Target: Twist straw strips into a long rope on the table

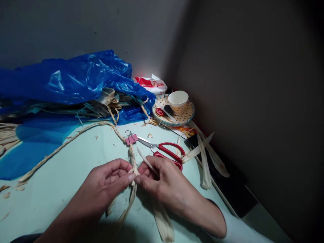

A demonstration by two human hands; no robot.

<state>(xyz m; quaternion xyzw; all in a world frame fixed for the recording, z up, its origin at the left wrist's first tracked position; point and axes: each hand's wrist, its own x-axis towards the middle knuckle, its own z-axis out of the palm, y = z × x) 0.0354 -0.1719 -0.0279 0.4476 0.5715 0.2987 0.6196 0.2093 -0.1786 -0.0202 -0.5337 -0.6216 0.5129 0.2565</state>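
Nearest the camera, at the lower edge of the view, are two forearms, the right one in a pale sleeve. Left hand and right hand meet at the working end of a braided cord made of dry, pale plant strips. Left grip: closed, thumb and forefinger pinching the cord end. Right grip: closed, thumb and forefinger pinching the same end from the opposite side; a narrow strip passes between its fingers. Loose tails hang from the cord below the pinch point, and a wide strip extends beneath the right hand. Above the hands, a pink binder clip is clamped on the cord, which continues beyond it, curving to the left across the pale green surface. Red-handled scissors lie just beside the clip, blades pointing at it; contact cannot be confirmed. To the right, several loose strips rest across a flat black object. At the rear, a shallow woven basket carries a paper cup and a red round item. Behind the basket sits a red-and-white packet. Blue plastic sheeting occupies the rear left, partly covering a bundle of dry plant material.
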